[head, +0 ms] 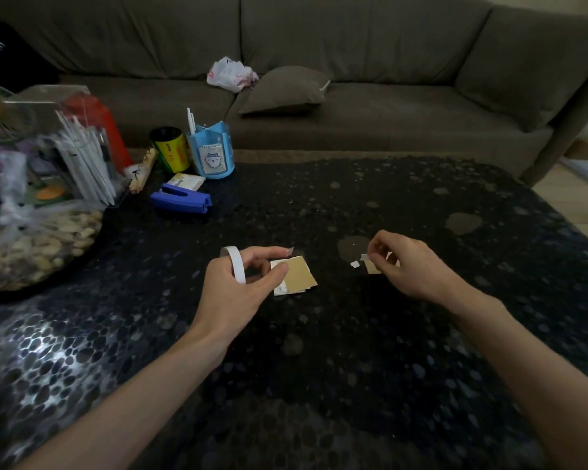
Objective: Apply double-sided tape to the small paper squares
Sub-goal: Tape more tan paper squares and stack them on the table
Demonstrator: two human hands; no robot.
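Forearms over black pebbled table (319, 385), left hand (231, 288) gripping white tape roll (235, 264), thumb touching stack of tan paper squares (301, 276) mid-table, right hand (409, 266) pinching one small paper square (373, 268) just above table, white scrap (354, 264) beside it, blue stapler (182, 199) far left.

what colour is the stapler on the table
Blue. The stapler shows clearly in the head view, lying in front of the light blue pen holder.

Yellow-and-black can (171, 150): "50" printed sideways on the yellow band, left of centre frame.
Blue pen holder (212, 154): cartoon-face label, small print unreadable.
Dark garment (0, 52): white lettering, upper left, illegible.
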